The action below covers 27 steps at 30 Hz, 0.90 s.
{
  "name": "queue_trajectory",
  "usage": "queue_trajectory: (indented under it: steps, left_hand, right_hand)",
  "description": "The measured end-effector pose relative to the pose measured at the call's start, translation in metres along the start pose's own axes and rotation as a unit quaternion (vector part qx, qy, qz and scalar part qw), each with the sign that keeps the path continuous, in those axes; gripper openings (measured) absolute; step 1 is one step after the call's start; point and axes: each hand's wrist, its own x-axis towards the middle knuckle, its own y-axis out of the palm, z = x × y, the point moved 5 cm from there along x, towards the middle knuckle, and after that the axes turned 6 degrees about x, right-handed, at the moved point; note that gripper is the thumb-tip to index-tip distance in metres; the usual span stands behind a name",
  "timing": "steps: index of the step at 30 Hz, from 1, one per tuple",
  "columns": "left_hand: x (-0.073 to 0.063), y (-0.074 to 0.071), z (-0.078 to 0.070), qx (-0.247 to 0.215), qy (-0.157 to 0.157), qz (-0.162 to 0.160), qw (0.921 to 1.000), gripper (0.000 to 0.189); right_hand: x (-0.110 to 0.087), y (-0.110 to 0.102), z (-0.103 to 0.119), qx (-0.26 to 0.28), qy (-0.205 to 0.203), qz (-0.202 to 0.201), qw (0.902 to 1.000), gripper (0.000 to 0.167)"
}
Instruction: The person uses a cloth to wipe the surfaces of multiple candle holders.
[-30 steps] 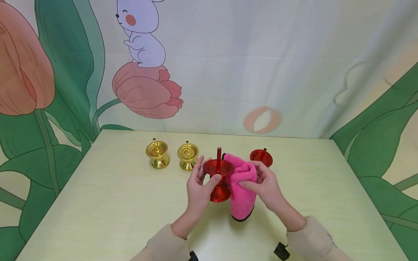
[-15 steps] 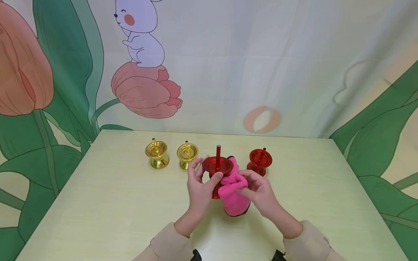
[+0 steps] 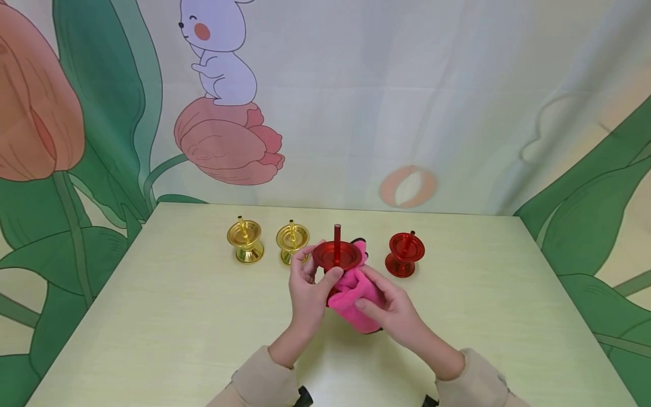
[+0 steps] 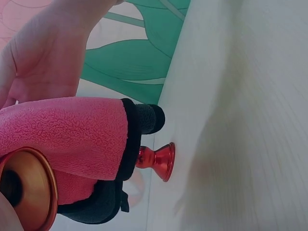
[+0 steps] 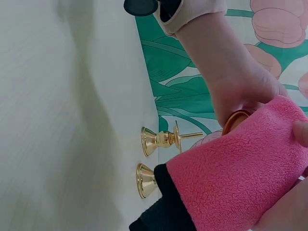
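Observation:
My left hand (image 3: 308, 294) grips a red metal candle holder (image 3: 338, 255) below its dish, its spike pointing up, raised off the table. Bunched in my right hand (image 3: 395, 308) is a pink cloth (image 3: 358, 305) with a black edge, pressed against the holder's stem and base. In the left wrist view the cloth (image 4: 82, 134) hangs beside the holder's hollow base (image 4: 36, 192). The right wrist view has the cloth (image 5: 240, 168) covering most of the holder, with only part of the base rim (image 5: 236, 120) showing.
Two gold candle holders (image 3: 245, 240) (image 3: 293, 240) stand at the back left of the pale table (image 3: 168, 316). A second red candle holder (image 3: 405, 253) stands at the back right. Behind the table hangs a printed curtain (image 3: 330, 113).
My right hand and the cloth have moved left against the held candle holder, baring the red holder at the back right. The left hand has lifted slightly.

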Motion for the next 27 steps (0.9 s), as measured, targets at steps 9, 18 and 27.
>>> queue_trajectory:
  steps: [9,18,27]
  left_hand:
    - [-0.004,0.004,-0.004,-0.044,0.03,0.041,0.9978,0.059]
    - [-0.008,0.01,-0.005,-0.019,0.057,0.114,0.9917,0.061]
    - [-0.01,0.013,-0.001,0.019,0.065,0.158,0.9851,0.055]
  right_hand:
    - [0.003,-0.003,-0.004,0.014,0.023,0.042,0.9988,0.054]
    - [0.005,-0.013,-0.006,0.063,0.039,0.045,0.9962,0.04]
    - [0.007,-0.02,-0.009,0.091,0.076,0.023,0.9927,0.034]
